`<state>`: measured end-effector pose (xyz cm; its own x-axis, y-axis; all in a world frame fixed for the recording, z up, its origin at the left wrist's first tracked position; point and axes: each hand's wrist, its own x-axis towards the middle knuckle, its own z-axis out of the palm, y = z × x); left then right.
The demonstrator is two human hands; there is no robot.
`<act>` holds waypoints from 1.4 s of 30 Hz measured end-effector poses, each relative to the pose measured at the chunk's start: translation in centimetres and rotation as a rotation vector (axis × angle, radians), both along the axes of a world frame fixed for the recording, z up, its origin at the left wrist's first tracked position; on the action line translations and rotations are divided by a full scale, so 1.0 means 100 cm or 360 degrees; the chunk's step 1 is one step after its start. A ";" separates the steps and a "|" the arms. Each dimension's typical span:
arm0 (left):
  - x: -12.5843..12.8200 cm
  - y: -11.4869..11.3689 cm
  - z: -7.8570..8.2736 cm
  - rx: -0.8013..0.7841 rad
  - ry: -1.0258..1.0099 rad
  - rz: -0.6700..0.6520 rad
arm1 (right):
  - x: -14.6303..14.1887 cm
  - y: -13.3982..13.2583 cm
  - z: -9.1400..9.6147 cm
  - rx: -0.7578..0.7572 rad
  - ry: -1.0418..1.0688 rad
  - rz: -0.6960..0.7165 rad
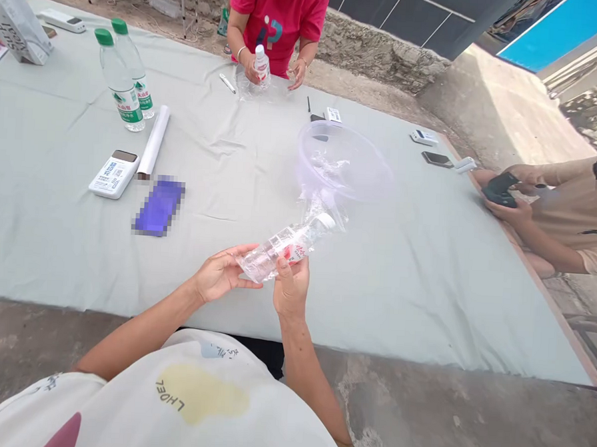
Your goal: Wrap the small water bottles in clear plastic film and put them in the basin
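Bottle (286,245) in a clear bag (339,219), up between your hands. Its long axis runs aslant — base by your left hand (219,271), white cap (325,221) pointing away from you and rightward, toward the basin (376,169). Your right hand (291,291) is nearer its middle, closed on it, thumb by the label (297,251) (fingers mostly hidden). Your left is loosely spread around the base — whether it pinches, you cannot tell.

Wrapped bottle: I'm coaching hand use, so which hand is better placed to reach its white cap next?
Probably the right hand: it grips the wrapped bottle by the label, nearer the white cap. The left hand is at the base end, farther off.
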<state>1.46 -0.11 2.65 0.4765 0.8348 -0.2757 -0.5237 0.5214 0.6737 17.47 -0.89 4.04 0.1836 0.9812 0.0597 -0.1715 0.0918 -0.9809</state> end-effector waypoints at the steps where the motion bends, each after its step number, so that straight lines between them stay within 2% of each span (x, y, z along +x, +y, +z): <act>1: 0.003 0.000 -0.001 -0.0136 -0.0120 0.0047 | -0.003 -0.001 -0.002 0.0032 -0.0060 -0.0014; 4: 0.012 0.002 0.002 -0.0419 -0.0321 0.0186 | -0.011 -0.007 -0.009 0.0060 -0.0228 -0.0036; 7: 0.015 0.006 0.003 -0.0657 -0.0213 0.0342 | -0.008 -0.011 -0.013 -0.0025 -0.0456 0.0102; 9: 0.014 0.008 0.002 -0.0761 -0.0087 0.0434 | 0.005 -0.009 -0.010 -0.0042 -0.0651 0.0230; 11: 0.011 0.011 0.000 -0.0766 0.0029 0.0510 | 0.023 -0.005 -0.001 0.0073 -0.0786 0.0093; 13: 0.006 0.012 -0.001 -0.0679 0.0157 0.0569 | 0.040 -0.001 0.016 0.0337 -0.0886 -0.0254; 14: 0.004 0.012 -0.001 -0.0624 0.0228 0.0582 | 0.045 0.001 0.027 0.0505 -0.0950 -0.0359; 15: 0.003 0.013 0.000 -0.0568 0.0293 0.0578 | 0.047 0.001 0.039 0.0668 -0.1058 -0.0324; 16: 0.002 0.012 0.001 -0.0509 0.0342 0.0560 | 0.047 0.001 0.051 0.0813 -0.1213 -0.0157; 18: 0.002 0.012 0.005 -0.0373 0.0396 0.0502 | 0.042 0.003 0.075 0.0961 -0.1564 0.0384; 20: 0.001 0.011 0.009 -0.0237 0.0430 0.0471 | 0.038 0.006 0.091 0.0903 -0.1848 0.0815; 22: -0.002 0.011 0.011 -0.0159 0.0473 0.0483 | 0.042 0.012 0.095 0.0773 -0.1969 0.0962; 25: -0.010 0.012 0.011 -0.0160 0.0456 0.0534 | 0.057 0.019 0.078 0.0610 -0.1798 0.0981; 27: -0.013 0.014 0.009 -0.0172 0.0368 0.0571 | 0.060 0.019 0.057 0.0582 -0.1521 0.0846; 31: 0.000 0.016 -0.002 -0.0258 0.0100 0.0632 | 0.030 0.014 0.018 0.0743 -0.0873 0.0273; 33: 0.014 0.016 -0.010 -0.0374 -0.0080 0.0550 | 0.007 0.012 0.010 0.0807 -0.0545 -0.0040; 35: 0.029 0.017 -0.020 -0.0440 -0.0247 0.0351 | -0.010 0.012 0.010 0.0823 -0.0367 -0.0264; 37: 0.039 0.018 -0.031 -0.0419 -0.0360 0.0130 | -0.016 0.013 0.015 0.0803 -0.0396 -0.0281; 42: 0.040 0.035 -0.050 -0.0230 -0.0476 -0.0161 | -0.001 0.030 0.023 0.0677 -0.0593 0.0003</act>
<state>5.47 3.39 -2.34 0.6325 0.7417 -0.2232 -0.6276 0.6597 0.4135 17.38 2.16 6.35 0.0724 0.8568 0.5105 0.1787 0.4925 -0.8518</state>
